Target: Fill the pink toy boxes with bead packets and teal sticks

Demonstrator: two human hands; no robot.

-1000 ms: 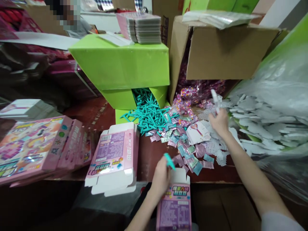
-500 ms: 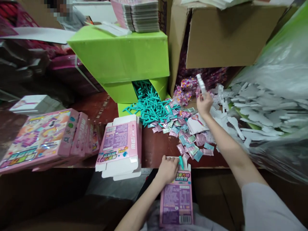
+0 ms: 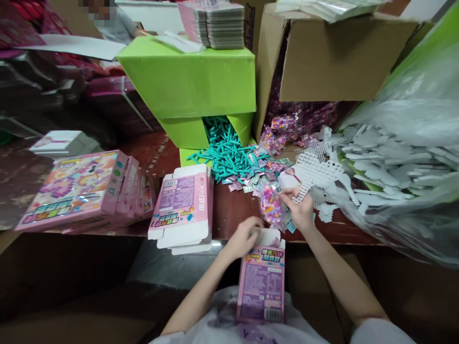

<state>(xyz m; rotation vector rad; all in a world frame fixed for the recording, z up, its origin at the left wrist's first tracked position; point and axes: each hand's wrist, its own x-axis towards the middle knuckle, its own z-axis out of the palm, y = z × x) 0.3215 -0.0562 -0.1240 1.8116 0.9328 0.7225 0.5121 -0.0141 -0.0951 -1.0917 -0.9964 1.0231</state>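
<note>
My left hand (image 3: pixel 245 236) grips the flap end of a pink and purple printed box (image 3: pixel 261 282), which rests against my body with its open end towards the table. In my right hand (image 3: pixel 300 208) are a clear bag of pink, purple and orange beads (image 3: pixel 270 204) and a white perforated pegboard (image 3: pixel 317 171). The bag hangs just beyond the box's open end, close to my left hand. Behind it, small pink and teal sachets (image 3: pixel 251 177) lie scattered on the table, partly hidden by the bag.
Teal stick-like tools (image 3: pixel 229 155) spill from a green box (image 3: pixel 193 86). More bead bags lie under a cardboard carton (image 3: pixel 333 62). White plastic pieces (image 3: pixel 380 157) fill a clear sack at right. Flattened boxes (image 3: pixel 182 205) and finished-looking boxes (image 3: pixel 75 186) lie left. A person sits at the back.
My right hand has come down and nearer to the box, bringing the bead bag and pegboard. The teal stick that showed at the box's opening is out of sight. My left hand stays at the flap.
</note>
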